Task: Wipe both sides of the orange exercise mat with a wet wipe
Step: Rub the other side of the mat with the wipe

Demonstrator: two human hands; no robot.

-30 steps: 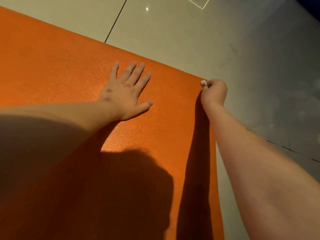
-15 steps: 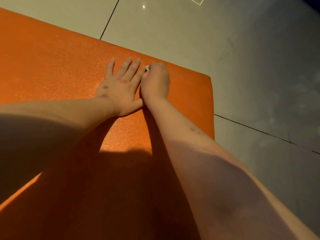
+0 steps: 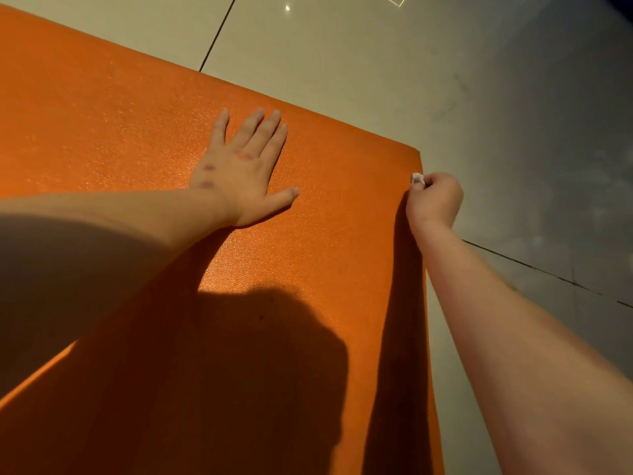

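Pale, glossy floor tiles (image 3: 342,46) fill the background, crossed by a dark grout line (image 3: 219,32), and the orange mat (image 3: 120,114) lies flat on them.

The right hand (image 3: 435,198) is curled into a fist round a small white wet wipe (image 3: 417,178). Only a bit of the wipe pokes out at the top of the fist (the rest is hidden inside the fingers). The fist sits right at the mat's right-hand edge, just on the near side of its far right corner. The wipe meets that edge, though I cannot tell whether it presses on the top surface or on the side of the edge. Most of the fist hangs over the tile beside the mat.

The right forearm (image 3: 513,337) runs back towards the camera along this edge, mostly over bare floor, with a long dark shadow on the mat beside it.

Further in, well apart from the fist, the left hand (image 3: 243,169) lies palm down on the mat's top surface. Its fingers are straight and slightly spread, the thumb is out to the right, and it holds nothing. The fingertips point towards the mat's far edge, and reddish marks show on the back of the hand. The left forearm (image 3: 120,234) comes in from the left side.

A broad shadow (image 3: 260,354) darkens the near part of the mat.
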